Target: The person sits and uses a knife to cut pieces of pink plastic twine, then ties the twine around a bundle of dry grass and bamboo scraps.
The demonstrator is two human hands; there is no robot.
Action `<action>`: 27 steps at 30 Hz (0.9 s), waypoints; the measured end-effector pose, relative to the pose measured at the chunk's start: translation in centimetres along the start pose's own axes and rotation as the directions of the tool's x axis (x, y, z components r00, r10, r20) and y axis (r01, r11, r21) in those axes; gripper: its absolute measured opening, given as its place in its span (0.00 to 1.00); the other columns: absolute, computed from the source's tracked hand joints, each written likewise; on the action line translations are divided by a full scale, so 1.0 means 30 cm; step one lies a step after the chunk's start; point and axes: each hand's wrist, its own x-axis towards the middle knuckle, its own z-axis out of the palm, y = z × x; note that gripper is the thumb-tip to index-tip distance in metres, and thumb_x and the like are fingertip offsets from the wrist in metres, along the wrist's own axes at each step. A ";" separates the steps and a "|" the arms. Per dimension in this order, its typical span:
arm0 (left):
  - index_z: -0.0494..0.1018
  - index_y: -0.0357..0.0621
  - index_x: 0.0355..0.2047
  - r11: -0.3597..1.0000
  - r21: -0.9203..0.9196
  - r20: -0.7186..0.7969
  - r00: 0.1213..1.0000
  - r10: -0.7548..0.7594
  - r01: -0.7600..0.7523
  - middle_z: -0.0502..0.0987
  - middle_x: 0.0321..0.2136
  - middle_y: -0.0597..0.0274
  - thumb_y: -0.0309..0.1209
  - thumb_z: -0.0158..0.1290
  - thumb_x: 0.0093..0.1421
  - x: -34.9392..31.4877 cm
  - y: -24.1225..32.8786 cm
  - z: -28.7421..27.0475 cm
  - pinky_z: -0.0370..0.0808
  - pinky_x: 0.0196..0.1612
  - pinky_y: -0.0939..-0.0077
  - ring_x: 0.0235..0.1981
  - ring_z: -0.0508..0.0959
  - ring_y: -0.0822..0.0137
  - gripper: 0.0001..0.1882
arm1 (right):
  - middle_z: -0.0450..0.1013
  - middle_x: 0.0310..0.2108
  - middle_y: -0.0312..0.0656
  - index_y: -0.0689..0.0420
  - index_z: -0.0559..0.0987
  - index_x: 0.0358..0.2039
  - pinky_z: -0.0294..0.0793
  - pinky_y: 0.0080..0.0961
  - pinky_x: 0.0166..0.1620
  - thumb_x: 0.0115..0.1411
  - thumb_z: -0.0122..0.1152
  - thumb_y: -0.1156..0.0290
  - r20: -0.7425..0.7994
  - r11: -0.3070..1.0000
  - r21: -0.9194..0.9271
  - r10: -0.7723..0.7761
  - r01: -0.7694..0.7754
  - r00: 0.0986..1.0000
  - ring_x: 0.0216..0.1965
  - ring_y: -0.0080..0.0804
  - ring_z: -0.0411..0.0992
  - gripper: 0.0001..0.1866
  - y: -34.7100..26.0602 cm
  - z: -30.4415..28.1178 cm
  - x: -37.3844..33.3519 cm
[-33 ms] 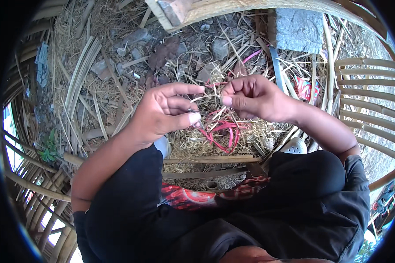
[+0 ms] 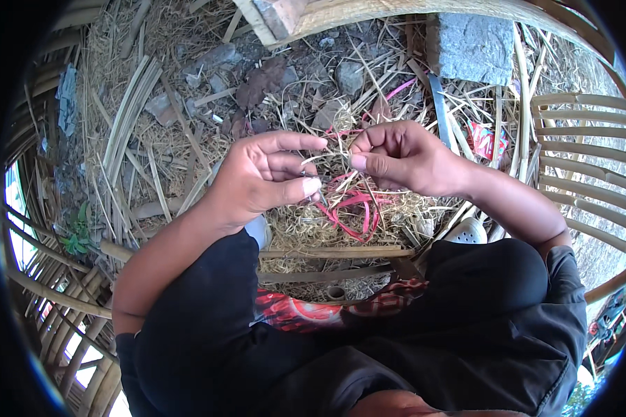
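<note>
My left hand (image 2: 261,177) is raised over the littered ground, its index finger stretched out and its thumb apart from it. The middle finger curls toward the thumb, and a small dark bit shows beside them. Facing it across a small gap, my right hand (image 2: 410,158) has thumb and index finger pinched together. Whatever sits in that pinch is too thin to tell from the straw behind. Below the hands, a tangle of red plastic strip (image 2: 366,201) lies on the straw. A long blade-like grey strip (image 2: 439,111) rests right of my right hand.
A grey stone block (image 2: 474,48) stands at the far right, beside a curved wooden beam (image 2: 410,15). Slatted bamboo (image 2: 591,142) borders the right side. A bamboo bar (image 2: 337,254) crosses near my knees. A red wrapper (image 2: 485,140) and split bamboo strips (image 2: 129,104) lie about.
Both hands keep nearly the same place and pose. They shift only very slightly, along with a small shift of the whole view.
</note>
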 end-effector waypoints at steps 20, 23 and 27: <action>0.75 0.36 0.48 0.985 0.152 -0.063 0.994 0.089 -0.078 0.81 0.38 0.57 0.17 0.62 0.54 0.013 -0.019 0.033 0.80 0.44 0.80 0.38 0.82 0.74 0.20 | 0.74 0.16 0.36 0.62 0.79 0.36 0.66 0.21 0.21 0.62 0.63 0.70 -0.296 0.863 -0.491 -0.292 0.117 0.910 0.17 0.15 0.68 0.08 0.034 0.094 -0.016; 0.78 0.35 0.44 0.979 0.184 -0.060 0.994 0.096 -0.083 0.82 0.36 0.61 0.21 0.64 0.55 0.017 -0.029 0.036 0.79 0.43 0.82 0.36 0.81 0.77 0.15 | 0.76 0.22 0.36 0.64 0.78 0.37 0.70 0.18 0.27 0.63 0.62 0.72 -0.272 0.860 -0.507 -0.225 0.059 0.936 0.24 0.14 0.71 0.07 -0.003 0.106 -0.027; 0.79 0.35 0.42 0.977 0.177 -0.048 0.991 0.128 -0.118 0.82 0.34 0.61 0.23 0.65 0.55 0.026 -0.054 0.026 0.79 0.43 0.82 0.35 0.81 0.77 0.14 | 0.78 0.29 0.36 0.65 0.77 0.38 0.74 0.16 0.32 0.64 0.62 0.75 -0.247 0.864 -0.503 -0.142 -0.001 0.959 0.31 0.12 0.73 0.07 -0.005 0.109 -0.031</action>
